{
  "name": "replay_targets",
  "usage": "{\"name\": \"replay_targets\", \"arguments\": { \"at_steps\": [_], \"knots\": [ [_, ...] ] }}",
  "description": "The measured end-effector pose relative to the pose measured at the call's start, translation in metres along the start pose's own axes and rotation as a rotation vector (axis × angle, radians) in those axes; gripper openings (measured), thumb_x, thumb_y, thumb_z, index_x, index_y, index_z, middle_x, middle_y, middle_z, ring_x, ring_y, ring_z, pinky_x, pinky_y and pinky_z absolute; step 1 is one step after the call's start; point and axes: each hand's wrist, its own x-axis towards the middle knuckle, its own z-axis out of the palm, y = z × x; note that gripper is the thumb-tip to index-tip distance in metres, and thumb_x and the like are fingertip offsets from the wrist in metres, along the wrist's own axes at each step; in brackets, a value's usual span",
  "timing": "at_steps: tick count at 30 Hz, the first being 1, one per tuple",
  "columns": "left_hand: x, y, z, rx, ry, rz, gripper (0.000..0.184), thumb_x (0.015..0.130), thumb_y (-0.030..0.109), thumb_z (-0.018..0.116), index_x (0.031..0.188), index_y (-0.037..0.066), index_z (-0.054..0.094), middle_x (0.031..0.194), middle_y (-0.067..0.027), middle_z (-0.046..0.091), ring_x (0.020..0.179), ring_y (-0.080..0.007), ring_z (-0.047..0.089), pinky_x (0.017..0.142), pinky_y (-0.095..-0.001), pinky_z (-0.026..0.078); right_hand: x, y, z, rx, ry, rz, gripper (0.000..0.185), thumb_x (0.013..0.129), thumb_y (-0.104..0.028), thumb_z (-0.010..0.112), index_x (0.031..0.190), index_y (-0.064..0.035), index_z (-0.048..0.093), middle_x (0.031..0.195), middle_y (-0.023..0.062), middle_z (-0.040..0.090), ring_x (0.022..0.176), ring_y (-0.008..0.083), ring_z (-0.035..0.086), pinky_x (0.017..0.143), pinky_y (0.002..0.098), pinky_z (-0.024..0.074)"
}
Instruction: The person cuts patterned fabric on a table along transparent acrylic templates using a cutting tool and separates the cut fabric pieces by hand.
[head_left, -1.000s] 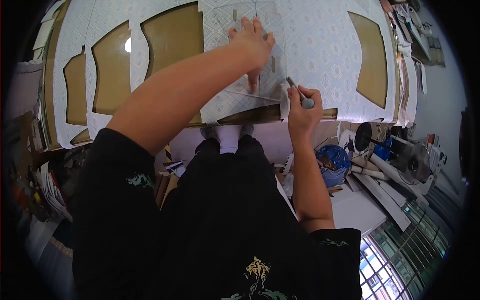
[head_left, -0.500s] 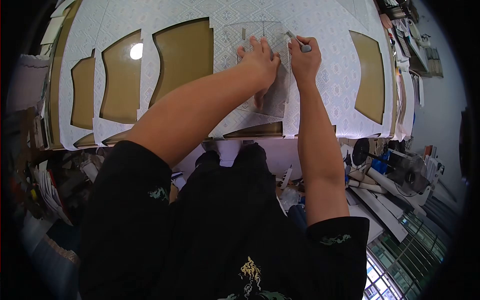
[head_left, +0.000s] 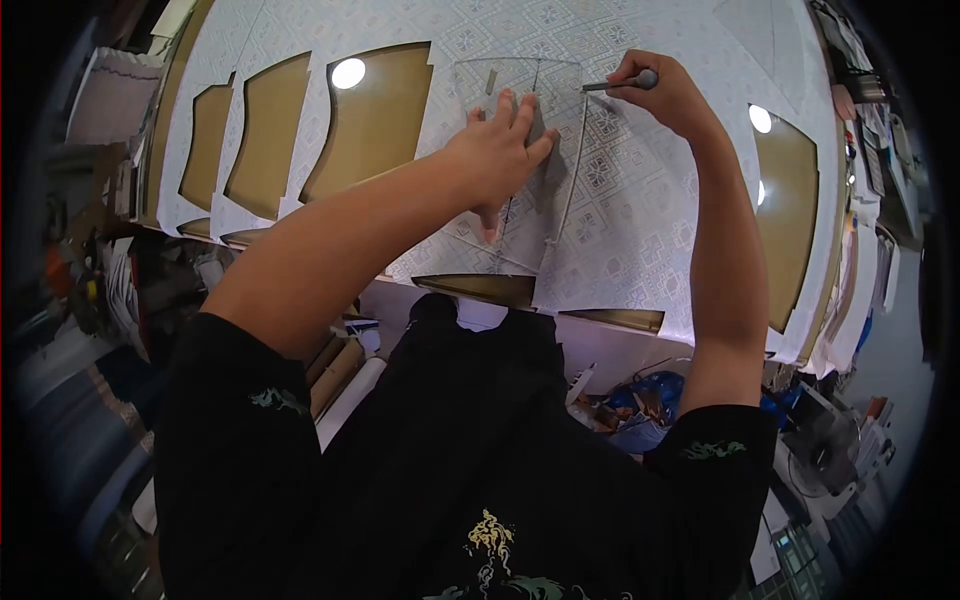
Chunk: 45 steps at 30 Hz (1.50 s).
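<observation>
In the head view my left hand (head_left: 500,145) lies spread with its fingers apart on a clear template (head_left: 563,85), pressing it down on pale patterned sheet material (head_left: 635,215). My right hand (head_left: 672,92) is closed round a slim knife (head_left: 612,86) with a rounded grey end. The knife points left, and its tip is at the template's upper right corner. A cut line runs in the sheet along the template's right edge. Whether the tip touches the sheet I cannot tell.
Curved cut-outs in the sheet bare the brown table surface (head_left: 385,120) on the left, and another opening (head_left: 785,210) lies on the right. Below the table's near edge are rolls (head_left: 340,375) and a blue bag (head_left: 650,400). A fan (head_left: 820,440) stands lower right.
My right hand has swung out to the right, and the knife has turned to point left at the template's corner. The left hand stays spread on the template. The view has tilted.
</observation>
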Motion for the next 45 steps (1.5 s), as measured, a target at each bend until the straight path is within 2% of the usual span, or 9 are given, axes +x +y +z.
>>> {"name": "replay_targets", "arguments": {
  "at_steps": [9, 13, 15, 20, 22, 25, 28, 38, 45],
  "knots": [
    [0.004, 0.005, -0.004, 0.027, -0.064, -0.029, 0.144, 0.047, 0.046, 0.101, 0.161, 0.006, 0.023, 0.163, -0.0360, 0.013, 0.152, -0.0545, 0.017, 0.116, -0.0614, 0.038, -0.013, 0.020, 0.020, 0.193, 0.113, 0.053, 0.011, 0.090, -0.010, 0.078, 0.096, -0.0053, 0.071, 0.080, -0.0014, 0.066, 0.071, 0.0055, 0.058, 0.064, 0.0233, 0.0482],
    [0.005, 0.007, -0.006, 0.032, -0.083, -0.031, 0.144, 0.046, 0.045, 0.101, 0.161, 0.006, 0.023, 0.163, -0.0363, 0.013, 0.152, -0.0545, 0.017, 0.116, -0.0616, 0.038, -0.024, 0.032, 0.039, 0.291, 0.163, 0.099, 0.013, 0.090, -0.012, 0.079, 0.097, -0.0044, 0.071, 0.086, 0.0024, 0.071, 0.077, 0.0077, 0.063, 0.070, 0.0248, 0.0515],
    [0.003, 0.007, -0.006, 0.030, -0.066, -0.029, 0.145, 0.046, 0.046, 0.101, 0.161, 0.006, 0.023, 0.163, -0.0365, 0.014, 0.152, -0.0545, 0.017, 0.116, -0.0614, 0.038, -0.029, 0.034, 0.060, 0.271, 0.430, -0.068, 0.015, 0.089, -0.013, 0.079, 0.098, -0.0033, 0.071, 0.098, 0.0108, 0.076, 0.095, 0.0173, 0.072, 0.082, 0.0302, 0.0550],
    [0.002, 0.004, -0.001, 0.032, -0.026, -0.011, 0.146, 0.044, 0.047, 0.101, 0.161, 0.005, 0.024, 0.163, -0.0371, 0.014, 0.151, -0.0548, 0.019, 0.114, -0.0615, 0.039, -0.036, 0.022, 0.113, 0.153, 0.748, -0.053, 0.017, 0.088, -0.016, 0.079, 0.099, -0.0040, 0.071, 0.109, 0.0203, 0.075, 0.121, 0.0329, 0.068, 0.095, 0.0371, 0.0538],
    [0.003, 0.002, 0.005, 0.000, 0.009, -0.011, 0.148, 0.041, 0.050, 0.102, 0.161, 0.009, 0.026, 0.164, -0.0359, 0.015, 0.151, -0.0547, 0.020, 0.111, -0.0652, 0.039, -0.033, 0.008, 0.132, 0.091, 0.991, -0.013, 0.017, 0.087, -0.014, 0.078, 0.098, -0.0037, 0.071, 0.102, 0.0196, 0.076, 0.109, 0.0322, 0.073, 0.090, 0.0379, 0.0553],
    [0.001, 0.000, 0.000, -0.004, -0.009, 0.001, 0.149, 0.043, 0.051, 0.101, 0.161, 0.004, 0.024, 0.162, -0.0384, 0.015, 0.150, -0.0574, 0.020, 0.111, -0.0649, 0.040, -0.027, -0.031, 0.137, 0.145, 1.013, 0.298, 0.016, 0.086, -0.013, 0.077, 0.096, -0.0035, 0.070, 0.094, 0.0176, 0.076, 0.093, 0.0323, 0.075, 0.081, 0.0413, 0.0563],
    [0.000, -0.004, 0.002, -0.027, -0.002, 0.019, 0.151, 0.042, 0.054, 0.100, 0.162, 0.004, 0.023, 0.162, -0.0384, 0.015, 0.149, -0.0577, 0.021, 0.108, -0.0682, 0.040, -0.016, -0.034, 0.141, 0.017, 1.093, 0.285, 0.015, 0.086, -0.014, 0.077, 0.093, -0.0037, 0.069, 0.089, 0.0165, 0.075, 0.080, 0.0330, 0.073, 0.073, 0.0439, 0.0555],
    [0.011, -0.004, 0.012, -0.111, -0.010, -0.020, 0.161, 0.031, 0.045, 0.104, 0.164, 0.015, 0.019, 0.168, -0.0297, 0.010, 0.151, -0.0572, 0.013, 0.103, -0.0760, 0.036, 0.015, -0.031, 0.129, -0.175, 1.054, 0.244, 0.016, 0.085, -0.014, 0.077, 0.094, -0.0037, 0.069, 0.087, 0.0168, 0.075, 0.082, 0.0335, 0.073, 0.073, 0.0428, 0.0555],
    [0.007, -0.008, 0.021, -0.143, 0.086, -0.005, 0.148, 0.037, 0.044, 0.103, 0.161, 0.012, 0.029, 0.166, -0.0327, 0.014, 0.151, -0.0553, 0.017, 0.106, -0.0737, 0.036, 0.003, -0.007, 0.094, -0.008, 0.844, 0.166, 0.019, 0.085, -0.012, 0.081, 0.098, -0.0016, 0.073, 0.084, 0.0094, 0.075, 0.075, 0.0161, 0.068, 0.071, 0.0314, 0.0531]
  ]
}}
